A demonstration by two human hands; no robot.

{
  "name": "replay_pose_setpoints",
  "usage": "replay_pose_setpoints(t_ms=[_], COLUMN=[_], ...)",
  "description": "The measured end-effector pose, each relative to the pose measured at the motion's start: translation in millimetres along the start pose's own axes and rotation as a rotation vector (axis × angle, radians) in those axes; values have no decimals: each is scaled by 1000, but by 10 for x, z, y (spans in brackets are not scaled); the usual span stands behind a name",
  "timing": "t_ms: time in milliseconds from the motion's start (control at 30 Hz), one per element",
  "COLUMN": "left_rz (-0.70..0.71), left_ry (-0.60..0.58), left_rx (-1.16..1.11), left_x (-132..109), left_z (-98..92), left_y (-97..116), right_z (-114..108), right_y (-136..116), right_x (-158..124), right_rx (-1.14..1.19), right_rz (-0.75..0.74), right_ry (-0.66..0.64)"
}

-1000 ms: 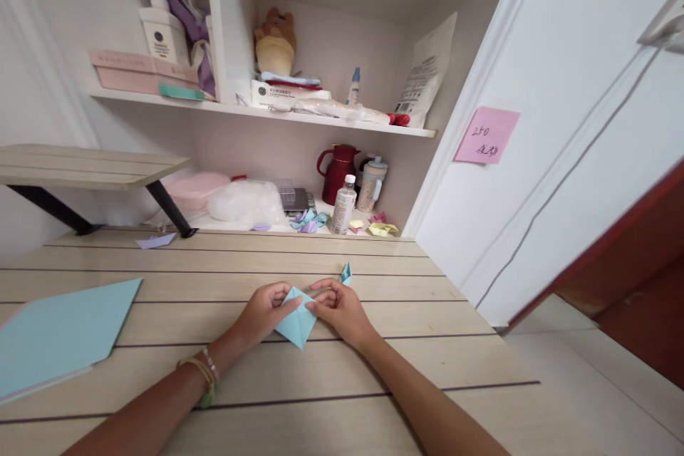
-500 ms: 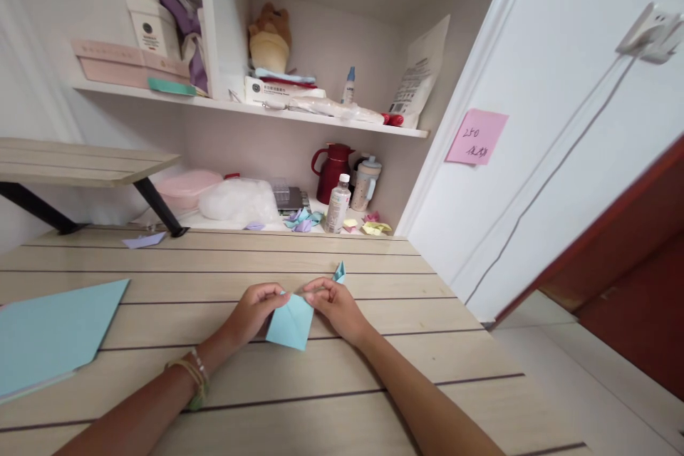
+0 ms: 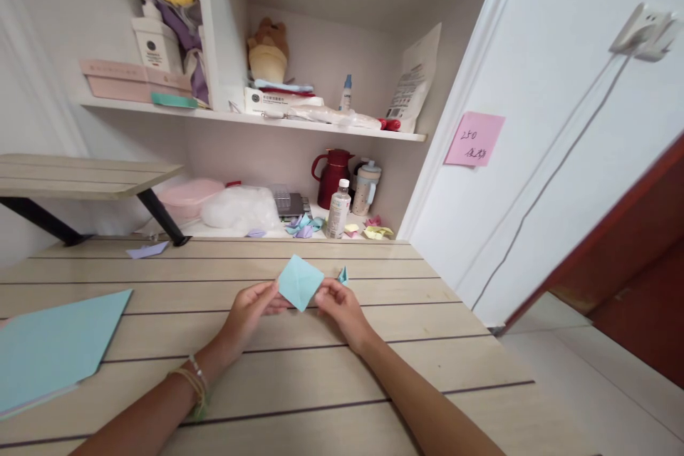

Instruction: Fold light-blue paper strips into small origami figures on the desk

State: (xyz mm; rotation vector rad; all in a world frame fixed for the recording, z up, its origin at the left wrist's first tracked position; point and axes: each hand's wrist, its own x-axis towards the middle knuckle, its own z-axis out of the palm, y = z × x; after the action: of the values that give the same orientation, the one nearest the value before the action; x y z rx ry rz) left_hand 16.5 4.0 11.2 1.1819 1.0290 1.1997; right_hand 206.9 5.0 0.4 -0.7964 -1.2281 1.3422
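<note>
A folded light-blue paper square [image 3: 300,281] stands up on one corner between my two hands, over the wooden table [image 3: 256,385]. My left hand [image 3: 251,310] pinches its lower left edge with closed fingers. My right hand [image 3: 338,306] pinches its lower right edge, fingers closed too. A small folded blue paper piece [image 3: 343,274] lies on the table just beyond my right hand.
A stack of light-blue paper sheets [image 3: 50,349] lies at the left. A lilac paper scrap [image 3: 147,251] sits near a black shelf bracket [image 3: 160,217]. The back ledge holds a bottle [image 3: 338,209], a red jug [image 3: 334,177], and folded paper pieces [image 3: 306,225]. A white door [image 3: 561,128] is at the right.
The blue paper was lying lower, pointing toward me; both hands have flipped it up so that it now rises above the fingers. The view shifted slightly.
</note>
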Motion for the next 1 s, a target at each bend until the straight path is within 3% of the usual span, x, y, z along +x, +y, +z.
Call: replay_pose_setpoints(t_ms=[100, 233, 367, 700, 900, 1000], left_rz=[6, 41, 45, 33, 119, 140], left_ry=[-18, -156, -215, -184, -88, -65], left_rx=[30, 165, 203, 146, 79, 41], left_x=[5, -4, -19, -41, -104, -80], left_z=[16, 47, 62, 61, 79, 71], left_y=[-14, -49, -57, -40, 29, 21], right_z=[39, 46, 23, 6, -2, -25], right_y=[0, -20, -46, -1, 37, 54], right_x=[-28, -37, -37, -17, -12, -11], right_rx=[-165, -69, -2, 83, 8, 16], right_rz=[13, 40, 83, 33, -31, -26], right_ry=[-27, 78, 20, 33, 109, 58])
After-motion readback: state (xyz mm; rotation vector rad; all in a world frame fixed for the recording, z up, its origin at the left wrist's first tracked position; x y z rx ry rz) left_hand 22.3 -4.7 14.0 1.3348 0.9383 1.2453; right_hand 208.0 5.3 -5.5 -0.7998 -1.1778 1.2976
